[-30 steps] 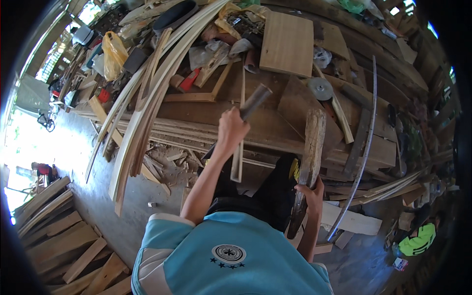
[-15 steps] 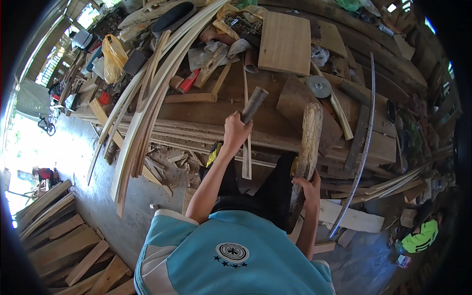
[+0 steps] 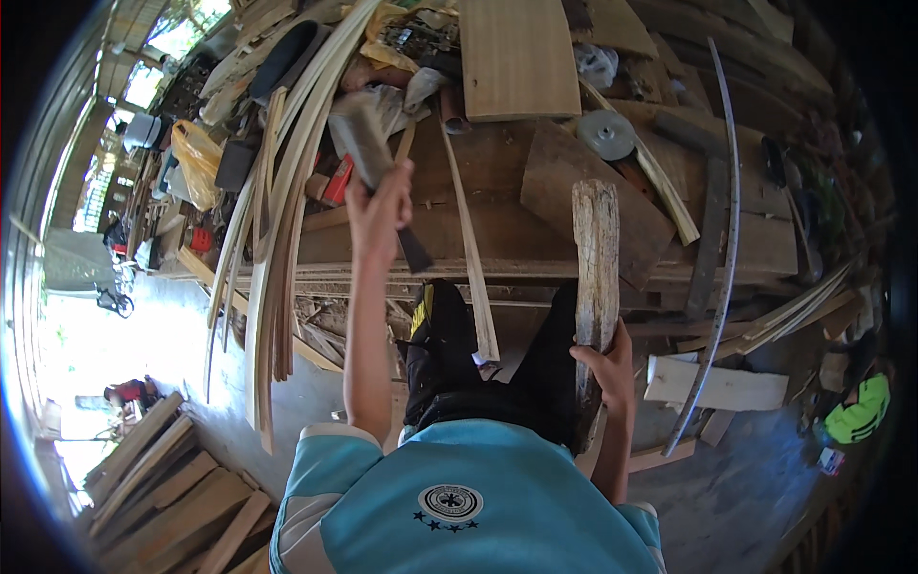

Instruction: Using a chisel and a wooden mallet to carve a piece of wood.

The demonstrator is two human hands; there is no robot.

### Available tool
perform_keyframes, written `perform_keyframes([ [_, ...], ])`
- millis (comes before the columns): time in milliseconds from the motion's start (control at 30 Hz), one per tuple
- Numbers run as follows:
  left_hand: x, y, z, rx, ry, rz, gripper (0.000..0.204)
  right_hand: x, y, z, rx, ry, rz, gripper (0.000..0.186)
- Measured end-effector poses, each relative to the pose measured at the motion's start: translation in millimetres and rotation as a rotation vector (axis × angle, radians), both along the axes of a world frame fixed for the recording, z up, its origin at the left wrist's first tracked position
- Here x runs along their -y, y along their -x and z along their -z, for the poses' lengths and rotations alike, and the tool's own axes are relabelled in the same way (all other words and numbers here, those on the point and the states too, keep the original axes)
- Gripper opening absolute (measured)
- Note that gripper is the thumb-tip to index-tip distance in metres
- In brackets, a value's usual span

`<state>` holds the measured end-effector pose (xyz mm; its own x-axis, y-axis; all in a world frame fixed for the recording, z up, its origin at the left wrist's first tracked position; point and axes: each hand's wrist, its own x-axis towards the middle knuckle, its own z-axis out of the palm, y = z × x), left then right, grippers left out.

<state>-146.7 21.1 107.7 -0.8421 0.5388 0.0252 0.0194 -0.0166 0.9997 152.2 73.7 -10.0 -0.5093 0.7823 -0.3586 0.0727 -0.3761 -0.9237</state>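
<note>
My left hand (image 3: pixel 381 210) is raised at left of centre, fingers wrapped round a dark bar-like tool (image 3: pixel 360 134), its upper part blurred and its dark lower part showing below the fist. My right hand (image 3: pixel 607 364) grips a weathered, upright length of wood (image 3: pixel 595 253) beside my right thigh. Between my hands a long pale wooden strip (image 3: pixel 466 249) reaches from the bench (image 3: pixel 497 234) down to my lap. A bundle of thin long laths (image 3: pixel 292 220) hangs over the bench's edge left of my left hand.
Boards (image 3: pixel 518 59), a grey disc (image 3: pixel 605 135) and a yellow bag (image 3: pixel 196 167) clutter the bench. A long thin bent strip (image 3: pixel 722 287) hangs at right. Planks (image 3: pixel 182 497) lie at lower left. A person in bright green (image 3: pixel 858 409) is at far right; a bicycle (image 3: pixel 117 297) stands at left.
My left hand has moved up and leftward with the tool, whose top now tilts left instead of right. My right hand still holds the weathered wood. The view has shifted.
</note>
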Motion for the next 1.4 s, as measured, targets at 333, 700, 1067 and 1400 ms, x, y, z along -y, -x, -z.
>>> perform_keyframes([
  [333,-66.4,24.7,-22.7,-0.023,-0.352,0.102,0.008,-2.4,-0.5,0.2,0.134,-0.066,-0.06,0.056],
  [700,-77.6,16.9,2.6,-0.071,-0.279,0.115,0.008,-4.1,3.2,-6.0,0.126,-0.052,-0.063,0.057],
  [1067,-75.4,15.3,7.3,-0.055,-0.313,0.12,0.009,-3.6,3.0,-6.0,0.151,-0.051,-0.068,0.056],
  [1400,-75.5,18.0,17.1,-0.091,-0.363,0.095,0.005,-7.2,4.0,-25.3,0.261,-0.268,-0.134,0.064],
])
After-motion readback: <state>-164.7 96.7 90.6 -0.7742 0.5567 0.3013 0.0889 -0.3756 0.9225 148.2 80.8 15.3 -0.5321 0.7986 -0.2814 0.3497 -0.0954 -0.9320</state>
